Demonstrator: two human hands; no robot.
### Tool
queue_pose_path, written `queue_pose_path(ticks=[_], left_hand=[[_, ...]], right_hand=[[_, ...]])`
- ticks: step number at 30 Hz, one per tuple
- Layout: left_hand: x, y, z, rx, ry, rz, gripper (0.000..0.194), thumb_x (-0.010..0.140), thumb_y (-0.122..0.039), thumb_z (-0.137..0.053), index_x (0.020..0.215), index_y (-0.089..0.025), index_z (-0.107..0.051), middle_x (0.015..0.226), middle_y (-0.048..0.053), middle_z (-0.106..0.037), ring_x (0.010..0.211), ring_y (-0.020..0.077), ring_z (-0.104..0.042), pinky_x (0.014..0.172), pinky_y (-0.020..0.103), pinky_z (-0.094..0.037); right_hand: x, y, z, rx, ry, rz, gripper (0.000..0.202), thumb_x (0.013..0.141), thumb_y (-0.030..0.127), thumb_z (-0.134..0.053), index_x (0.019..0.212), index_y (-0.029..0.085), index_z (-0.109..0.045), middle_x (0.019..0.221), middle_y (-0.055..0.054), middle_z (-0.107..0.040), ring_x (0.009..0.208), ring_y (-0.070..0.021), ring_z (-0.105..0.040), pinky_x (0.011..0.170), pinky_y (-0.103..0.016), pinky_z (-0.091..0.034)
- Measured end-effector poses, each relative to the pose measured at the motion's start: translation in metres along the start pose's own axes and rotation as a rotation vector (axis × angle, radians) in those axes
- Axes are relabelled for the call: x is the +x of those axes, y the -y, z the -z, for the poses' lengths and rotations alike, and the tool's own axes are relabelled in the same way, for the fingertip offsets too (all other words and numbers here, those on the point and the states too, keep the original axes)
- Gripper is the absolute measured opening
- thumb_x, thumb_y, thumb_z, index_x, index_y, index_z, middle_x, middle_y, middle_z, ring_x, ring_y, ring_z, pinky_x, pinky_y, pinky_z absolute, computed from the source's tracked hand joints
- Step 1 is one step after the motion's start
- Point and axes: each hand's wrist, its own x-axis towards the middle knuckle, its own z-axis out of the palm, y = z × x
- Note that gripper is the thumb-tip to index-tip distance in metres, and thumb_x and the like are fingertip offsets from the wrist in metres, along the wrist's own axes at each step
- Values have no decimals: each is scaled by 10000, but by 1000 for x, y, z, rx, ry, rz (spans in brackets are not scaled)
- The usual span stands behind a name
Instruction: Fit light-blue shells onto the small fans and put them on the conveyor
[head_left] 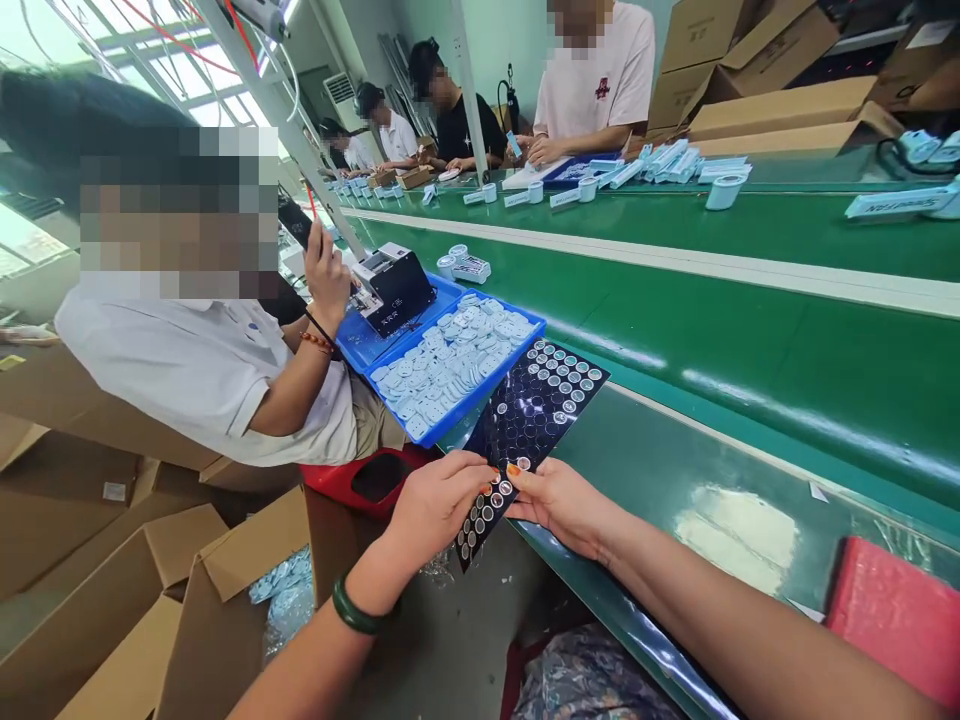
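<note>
At the near edge of the green bench (652,450), both hands are working on a black sheet (529,410) of round stickers, which is slanting across the edge, its near corner hanging past it, its far end lying just beside a blue tray (486,388). Right hand (559,502) is clamping the sheet's edge, thumb on top, other fingers underneath. Left hand (450,492), green bangle (356,605) on wrist, is bringing its fingertips together on the sheet near the right thumb; cannot tell if they're pinching a sticker. Stickers are filling rows at both ends; the middle is showing mostly dark circles. Tray is holding a heap of light blue pieces (450,362), plus a black box-shaped device (397,290) in its other section. To the left, a co-worker in a white shirt (180,390) is sitting, raising one hand with a dark object. Red package (896,610) is lying on the bench, far right. Across the green belt (675,300), other people are sitting or standing near light blue items.
</note>
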Motion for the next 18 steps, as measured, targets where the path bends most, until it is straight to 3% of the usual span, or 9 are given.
queue_pose_path(ticks=[3, 7, 11, 13, 15, 18], left_hand=[[-1, 0, 2, -10, -43, 41, 150, 966, -177, -540, 923, -210, -679, 1016, 50, -707, 916, 139, -696, 794, 249, -573], [-2, -14, -1, -57, -122, 83, 130, 959, -141, -523, 936, -214, -628, 1092, 75, -709, 1057, 176, -678, 882, 311, -564], [5, -13, -14, -142, 83, 154, 128, 954, -151, -485, 899, -224, -573, 1191, 84, -722, 1207, 209, -647, 929, 367, -569], [9, -2, -20, -108, 131, 207, 135, 952, -179, -467, 867, -232, -558, 1212, 77, -726, 1217, 226, -651, 930, 404, -577], [13, 11, -22, -44, 108, 212, 150, 948, -230, -456, 840, -245, -559, 1213, 59, -737, 1163, 245, -687, 890, 422, -597], [26, 24, -23, 22, 12, 180, 152, 916, -334, -496, 821, -288, -606, 1076, -8, -786, 925, 255, -764, 689, 377, -629]], right_hand=[[3, -2, -2, -9, -46, -9, 506, 740, 596, -817, 922, 165, -624, 910, -79, -716, 833, -193, -701, 846, -366, -567], [5, -1, -8, -42, -126, -52, 444, 873, 580, -698, 955, 166, -561, 910, -90, -690, 759, -189, -713, 766, -362, -592], [-6, 12, 1, -119, -212, -66, 431, 929, 578, -621, 1043, 172, -531, 994, -113, -670, 780, -197, -729, 745, -358, -605], [-23, 21, 16, -202, -257, -46, 491, 913, 553, -646, 1203, 176, -524, 1084, -144, -672, 815, -217, -733, 705, -346, -600], [-51, 32, 37, -317, -322, 8, 568, 869, 468, -715, 1320, 180, -522, 1101, -146, -690, 816, -224, -726, 666, -324, -577], [-107, 51, 69, -521, -449, 137, 476, 829, 282, -738, 1278, 172, -625, 1041, -109, -729, 870, -221, -707, 739, -316, -552]])
